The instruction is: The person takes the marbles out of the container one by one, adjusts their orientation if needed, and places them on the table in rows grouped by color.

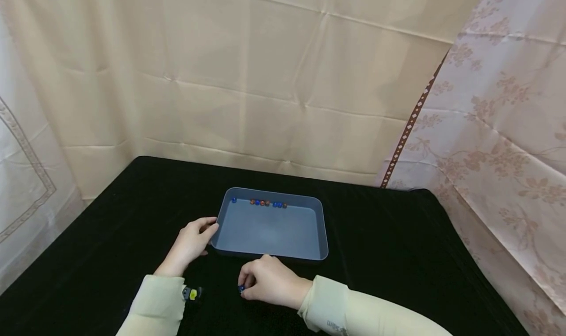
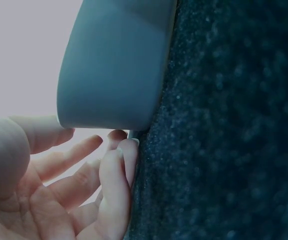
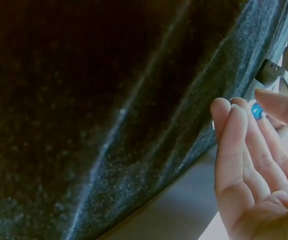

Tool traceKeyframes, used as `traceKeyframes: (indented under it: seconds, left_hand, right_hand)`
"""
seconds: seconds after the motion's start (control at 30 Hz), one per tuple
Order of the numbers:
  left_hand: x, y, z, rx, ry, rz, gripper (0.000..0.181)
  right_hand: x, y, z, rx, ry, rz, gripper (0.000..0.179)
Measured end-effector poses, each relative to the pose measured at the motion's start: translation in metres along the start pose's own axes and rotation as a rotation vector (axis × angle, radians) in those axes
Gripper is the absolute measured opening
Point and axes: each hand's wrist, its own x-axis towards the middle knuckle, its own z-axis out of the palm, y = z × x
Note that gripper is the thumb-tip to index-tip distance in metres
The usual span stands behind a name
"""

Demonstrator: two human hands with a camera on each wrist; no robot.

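Note:
A grey-blue rectangular tray (image 1: pixel 269 235) rests on the black cloth. Inside it, along the far wall, lie several small blue and orange-brown marbles (image 1: pixel 262 203), with a single blue marble (image 1: pixel 234 200) off to the left. My left hand (image 1: pixel 190 240) is at the tray's near left side, thumb touching the rim; the left wrist view shows its loosely bent fingers (image 2: pixel 116 185) beside the outer wall (image 2: pixel 114 75). In front of the tray, my right hand (image 1: pixel 271 281) pinches a blue marble (image 1: pixel 241 288) between thumb and fingers. That marble (image 3: pixel 257 111) is partly hidden by them.
Black cloth (image 1: pixel 389 257) covers the table around the tray. A cream curtain (image 1: pixel 265 80) hangs behind, with a floral curtain (image 1: pixel 508 129) at the right and a white one (image 1: pixel 31 179) at the left. A small dark device (image 1: pixel 192 293) sits at my left wrist.

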Motion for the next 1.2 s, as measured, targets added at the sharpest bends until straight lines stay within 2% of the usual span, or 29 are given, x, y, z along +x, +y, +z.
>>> traceKeyframes:
  seconds: [0.33,0.53,1.2]
  left_hand:
    - [0.0,-0.001,-0.001,-0.007,-0.004,-0.002,0.048]
    - [0.0,-0.001,-0.002,-0.008,-0.012,0.008,0.05]
    - [0.001,-0.001,-0.001,-0.007,-0.011,0.0,0.051]
  right_hand:
    - [0.007,-0.002,0.006,-0.118,-0.013,-0.009,0.011]
    - [0.009,-0.002,0.009,-0.138,-0.004,-0.002,0.011]
    - [0.009,0.004,0.014,-0.061,0.031,-0.008,0.011]
